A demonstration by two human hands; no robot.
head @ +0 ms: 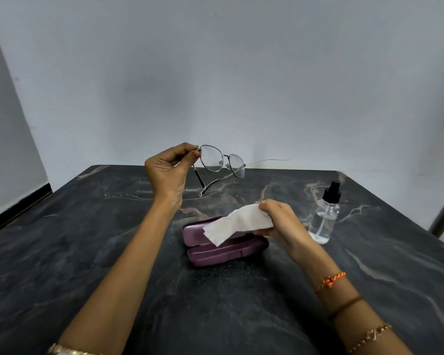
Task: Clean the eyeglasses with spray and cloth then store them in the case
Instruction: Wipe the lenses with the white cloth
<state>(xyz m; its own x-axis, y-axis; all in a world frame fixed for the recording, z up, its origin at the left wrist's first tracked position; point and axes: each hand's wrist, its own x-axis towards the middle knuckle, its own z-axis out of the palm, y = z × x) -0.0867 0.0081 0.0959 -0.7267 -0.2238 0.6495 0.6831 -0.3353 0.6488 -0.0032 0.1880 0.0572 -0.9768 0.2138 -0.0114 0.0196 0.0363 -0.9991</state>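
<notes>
Above the far half of the worktop my left hand pinches the eyeglasses by the hinge corner of one lens rim, thumb and fingertips closed on the metal so that no skin touches glass. I hold them up in the air with both temples unfolded, lenses turned toward me, which leaves both faces free for wiping. The lenses look faintly speckled, perhaps with spray droplets, though the view is too soft to be sure.

Nearer to me, my right hand grips one end of the white cloth, fingers curled round it, and the loose end droops over the case. I judge this to be the start of wiping: the cloth is gathered but not yet on a lens.

Beneath the cloth lies the purple eyeglasses case, open on the worktop with its lid back, ready to take the frame later. To my right, just beside my wrist, the clear spray bottle with a black nozzle stands upright, set aside and out of the way of both arms. A grey wall rises behind.
</notes>
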